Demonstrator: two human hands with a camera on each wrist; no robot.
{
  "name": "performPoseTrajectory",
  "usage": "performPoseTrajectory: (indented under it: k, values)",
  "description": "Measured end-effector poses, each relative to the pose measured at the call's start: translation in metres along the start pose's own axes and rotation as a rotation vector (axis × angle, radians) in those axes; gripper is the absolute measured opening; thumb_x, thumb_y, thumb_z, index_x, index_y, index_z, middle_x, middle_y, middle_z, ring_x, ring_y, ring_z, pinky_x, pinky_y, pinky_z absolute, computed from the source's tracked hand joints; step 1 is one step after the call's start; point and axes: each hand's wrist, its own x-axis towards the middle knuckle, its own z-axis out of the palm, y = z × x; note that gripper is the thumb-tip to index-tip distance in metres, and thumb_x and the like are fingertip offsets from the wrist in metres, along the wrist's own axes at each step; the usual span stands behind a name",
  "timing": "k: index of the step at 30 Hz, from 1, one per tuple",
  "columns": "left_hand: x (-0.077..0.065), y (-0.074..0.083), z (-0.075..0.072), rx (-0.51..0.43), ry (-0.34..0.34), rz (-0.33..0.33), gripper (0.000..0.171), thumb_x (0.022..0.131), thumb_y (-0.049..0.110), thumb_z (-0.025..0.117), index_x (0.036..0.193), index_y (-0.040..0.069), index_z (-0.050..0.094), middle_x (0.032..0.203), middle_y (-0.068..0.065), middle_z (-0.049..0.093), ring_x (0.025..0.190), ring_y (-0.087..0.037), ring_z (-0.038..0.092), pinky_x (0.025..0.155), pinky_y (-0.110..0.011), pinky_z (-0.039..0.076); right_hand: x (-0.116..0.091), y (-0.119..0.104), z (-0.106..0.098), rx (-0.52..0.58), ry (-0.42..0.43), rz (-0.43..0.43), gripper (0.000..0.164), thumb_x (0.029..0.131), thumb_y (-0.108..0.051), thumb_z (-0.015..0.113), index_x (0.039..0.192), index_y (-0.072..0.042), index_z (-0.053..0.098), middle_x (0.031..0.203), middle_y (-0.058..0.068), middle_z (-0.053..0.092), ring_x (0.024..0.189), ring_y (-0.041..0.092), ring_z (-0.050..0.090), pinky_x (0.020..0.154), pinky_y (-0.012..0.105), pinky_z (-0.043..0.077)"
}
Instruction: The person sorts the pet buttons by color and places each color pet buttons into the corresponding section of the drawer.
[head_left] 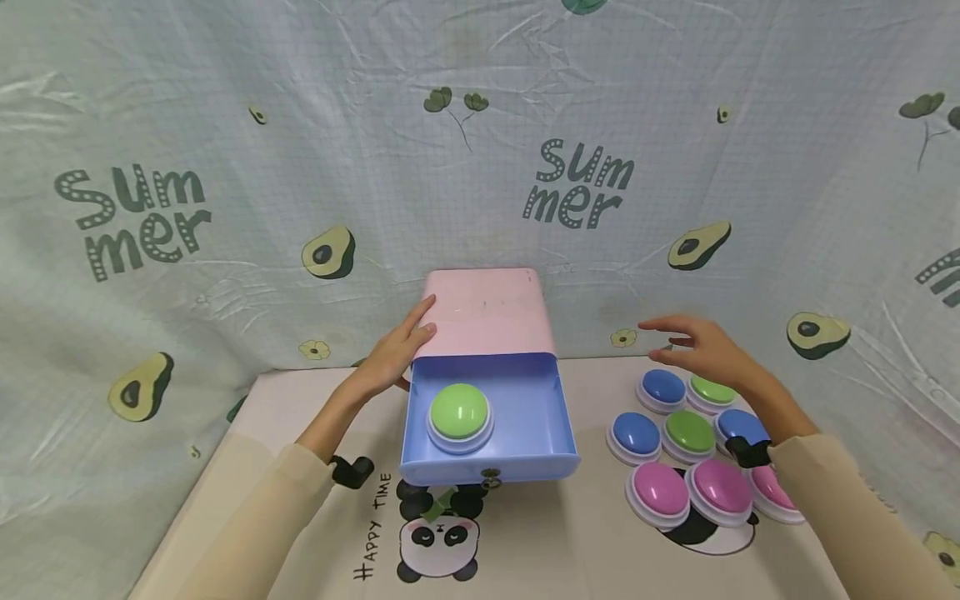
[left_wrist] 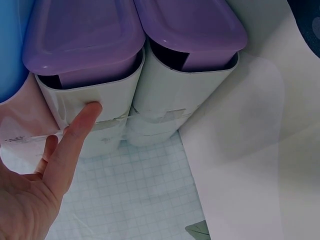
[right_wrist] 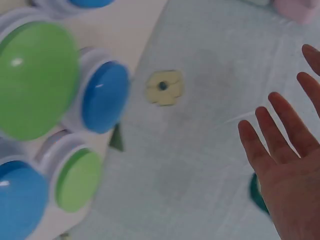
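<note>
A pink box [head_left: 487, 308] stands against the cloth backdrop, its blue drawer [head_left: 531, 408] pulled out towards me. Inside, on the left, sits a green dome button [head_left: 459, 410] with a white base. My left hand [head_left: 392, 357] rests against the box's left side, fingers extended; some fingertips are hidden. My right hand [head_left: 703, 354] is raised above the far end of a group of buttons, its fingers loosely spread and holding nothing. Below it are a blue button [head_left: 663, 386] and a light green button [head_left: 712, 389]. The right wrist view shows the right hand [right_wrist: 295, 175] apart from them.
More buttons stand at the right, including a green one [head_left: 690, 432] and a pink one [head_left: 660, 488]. White casings with purple drawers [left_wrist: 192, 25] appear in the left wrist view. A small metal ring [head_left: 491, 481] hangs on the blue drawer's front.
</note>
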Motion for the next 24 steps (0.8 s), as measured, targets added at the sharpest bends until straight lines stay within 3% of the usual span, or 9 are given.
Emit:
performPoseTrajectory:
  k: [10, 24]
  values:
    - [0.0, 0.0, 0.001, -0.007, 0.013, -0.014, 0.065, 0.107, 0.056, 0.039, 0.165, 0.043, 0.015, 0.173, -0.015, 0.018, 0.135, -0.06, 0.048, 0.06, -0.055, 0.065, -0.021, 0.057, 0.008, -0.06, -0.021, 0.19, 0.053, 0.099, -0.023, 0.07, 0.144, 0.0, 0.056, 0.149, 0.031, 0.051, 0.139, 0.057, 0.04, 0.11, 0.073, 0.041]
    - [0.0, 0.0, 0.001, 0.0, 0.012, -0.011, 0.064, 0.107, 0.054, 0.039, 0.165, 0.043, 0.014, 0.173, -0.016, 0.019, 0.132, -0.059, 0.051, 0.06, -0.053, 0.065, -0.048, 0.108, 0.002, -0.159, -0.119, 0.416, 0.061, 0.1, -0.03, 0.064, 0.146, 0.006, 0.047, 0.151, 0.044, 0.036, 0.133, 0.068, 0.035, 0.102, 0.081, 0.041]
